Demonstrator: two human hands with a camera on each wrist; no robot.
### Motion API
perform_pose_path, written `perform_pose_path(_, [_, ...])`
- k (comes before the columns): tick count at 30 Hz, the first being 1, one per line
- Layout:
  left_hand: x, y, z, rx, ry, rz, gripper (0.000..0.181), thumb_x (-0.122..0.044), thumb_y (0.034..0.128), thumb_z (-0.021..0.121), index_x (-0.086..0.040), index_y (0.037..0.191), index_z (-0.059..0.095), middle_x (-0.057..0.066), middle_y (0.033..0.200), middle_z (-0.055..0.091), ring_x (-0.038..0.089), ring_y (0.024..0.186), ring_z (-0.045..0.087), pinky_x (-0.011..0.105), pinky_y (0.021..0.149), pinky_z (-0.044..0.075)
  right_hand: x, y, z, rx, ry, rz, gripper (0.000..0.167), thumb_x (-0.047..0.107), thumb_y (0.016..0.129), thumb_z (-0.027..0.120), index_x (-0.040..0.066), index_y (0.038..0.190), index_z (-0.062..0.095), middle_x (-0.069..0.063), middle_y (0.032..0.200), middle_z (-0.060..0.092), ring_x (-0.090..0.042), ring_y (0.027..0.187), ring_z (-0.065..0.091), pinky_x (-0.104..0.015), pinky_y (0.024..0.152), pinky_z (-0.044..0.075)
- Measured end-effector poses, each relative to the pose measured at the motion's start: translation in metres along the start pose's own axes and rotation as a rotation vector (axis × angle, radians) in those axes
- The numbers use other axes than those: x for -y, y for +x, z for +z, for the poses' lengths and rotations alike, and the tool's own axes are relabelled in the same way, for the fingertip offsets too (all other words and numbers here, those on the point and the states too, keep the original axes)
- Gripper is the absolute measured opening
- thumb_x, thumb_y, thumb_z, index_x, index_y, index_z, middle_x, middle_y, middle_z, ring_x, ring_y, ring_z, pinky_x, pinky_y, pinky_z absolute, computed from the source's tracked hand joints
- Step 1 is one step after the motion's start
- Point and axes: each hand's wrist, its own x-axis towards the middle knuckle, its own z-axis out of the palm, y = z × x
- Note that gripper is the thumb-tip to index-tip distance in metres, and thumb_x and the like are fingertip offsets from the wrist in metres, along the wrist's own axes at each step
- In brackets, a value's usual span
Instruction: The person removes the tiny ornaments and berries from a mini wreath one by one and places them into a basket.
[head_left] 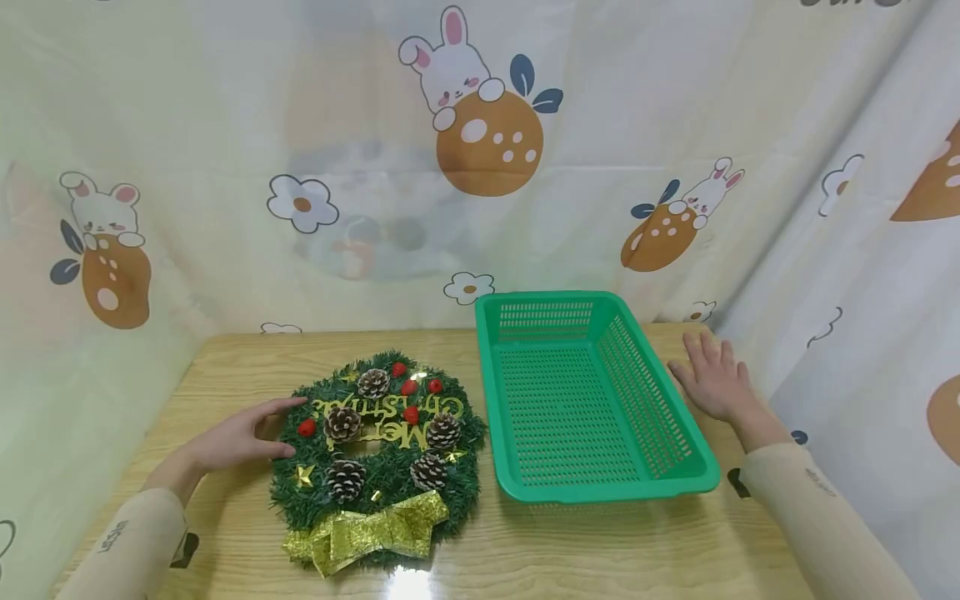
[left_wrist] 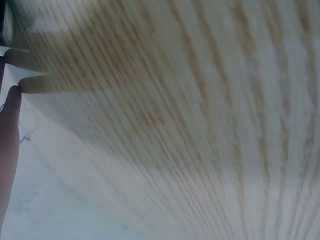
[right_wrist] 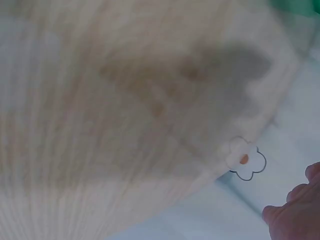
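A green Christmas wreath (head_left: 468, 479) with pinecones, red berries, gold lettering and a gold bow (head_left: 382, 529) lies on the left half of the table. At its left edge is my left hand (head_left: 236, 433), thumb and fingers spread apart; whether the fingertips touch the greenery I cannot tell. To the right of the wreath stands a green plastic basket (head_left: 558, 408) with a slotted bottom and walls, and nothing lies in it. Beyond the basket's right side, my right hand (head_left: 712, 379) has its fingers spread and holds nothing. In the right wrist view, part of that hand (right_wrist: 300, 205) shows at the lower right.
The wooden table (head_left: 232, 542) has light grain and meets a pale curtain (head_left: 360, 100) at its back. Rabbits, oranges and flowers are printed on that curtain, which also hangs along the left and right sides. The left wrist view shows mostly tabletop (left_wrist: 200, 125).
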Motion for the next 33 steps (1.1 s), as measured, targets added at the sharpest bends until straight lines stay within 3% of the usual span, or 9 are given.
perform_pose_path(6, [0.005, 0.001, 0.001, -0.01, 0.006, -0.001, 0.081, -0.031, 0.0856, 0.075, -0.01, 0.152, 0.033, 0.03, 0.154, 0.024, 0.054, 0.138, 0.022, 0.074, 0.105, 0.018, 0.013, 0.007, -0.021, -0.173, 0.097, -0.057, 0.071, 0.039, 0.105, 0.036, -0.011, 0.15, 0.014, -0.042, 0.149, 0.018, -0.063, 0.132, 0.017, -0.076, 0.099, 0.022])
perform_pose_path(11, [0.004, 0.0, 0.002, -0.001, -0.045, 0.014, 0.081, -0.027, 0.0872, 0.074, -0.006, 0.152, 0.031, 0.032, 0.154, 0.021, 0.056, 0.136, 0.025, 0.07, 0.106, 0.025, 0.041, 0.013, -0.044, -0.259, 0.145, -0.011, 0.065, 0.038, 0.105, 0.035, -0.01, 0.148, 0.026, -0.037, 0.14, 0.041, -0.058, 0.122, 0.04, -0.069, 0.096, 0.036])
perform_pose_path(14, [0.004, -0.001, 0.002, -0.006, -0.059, 0.01, 0.08, -0.026, 0.0875, 0.074, -0.007, 0.152, 0.031, 0.031, 0.155, 0.02, 0.056, 0.136, 0.025, 0.07, 0.106, 0.026, 0.062, 0.018, -0.055, -0.26, 0.191, -0.014, 0.065, 0.041, 0.104, 0.036, -0.005, 0.149, 0.029, -0.034, 0.142, 0.042, -0.055, 0.123, 0.044, -0.067, 0.098, 0.038])
perform_pose_path(18, [0.004, 0.0, 0.003, -0.002, -0.06, 0.007, 0.08, -0.027, 0.0871, 0.074, -0.008, 0.152, 0.031, 0.03, 0.155, 0.02, 0.056, 0.137, 0.024, 0.07, 0.107, 0.025, 0.087, 0.019, -0.068, -0.253, 0.196, -0.08, 0.059, 0.036, 0.103, 0.044, -0.005, 0.145, 0.038, -0.031, 0.139, 0.048, -0.05, 0.118, 0.053, -0.062, 0.097, 0.044])
perform_pose_path(21, [0.003, 0.0, 0.003, 0.004, -0.066, 0.014, 0.081, -0.027, 0.0872, 0.074, -0.006, 0.152, 0.03, 0.031, 0.155, 0.019, 0.056, 0.136, 0.023, 0.069, 0.107, 0.025, 0.101, 0.018, -0.08, -0.262, 0.179, -0.141, 0.055, 0.03, 0.103, 0.048, -0.008, 0.141, 0.043, -0.032, 0.133, 0.053, -0.048, 0.113, 0.057, -0.06, 0.095, 0.046])
perform_pose_path(25, [0.003, 0.0, 0.002, -0.003, -0.063, 0.018, 0.081, -0.025, 0.0872, 0.074, -0.005, 0.152, 0.03, 0.033, 0.154, 0.02, 0.057, 0.136, 0.024, 0.069, 0.107, 0.025, 0.114, 0.018, -0.094, -0.257, 0.181, -0.165, 0.055, 0.031, 0.102, 0.05, -0.008, 0.14, 0.044, -0.031, 0.134, 0.053, -0.048, 0.115, 0.056, -0.06, 0.096, 0.045])
perform_pose_path(33, [0.004, 0.001, 0.002, 0.012, -0.06, 0.017, 0.081, -0.027, 0.0877, 0.074, -0.005, 0.152, 0.029, 0.032, 0.154, 0.02, 0.055, 0.138, 0.022, 0.069, 0.108, 0.023, 0.14, 0.022, -0.096, -0.109, 0.166, -0.16, 0.062, 0.036, 0.1, 0.055, -0.006, 0.143, 0.042, -0.026, 0.14, 0.05, -0.046, 0.123, 0.051, -0.058, 0.098, 0.045])
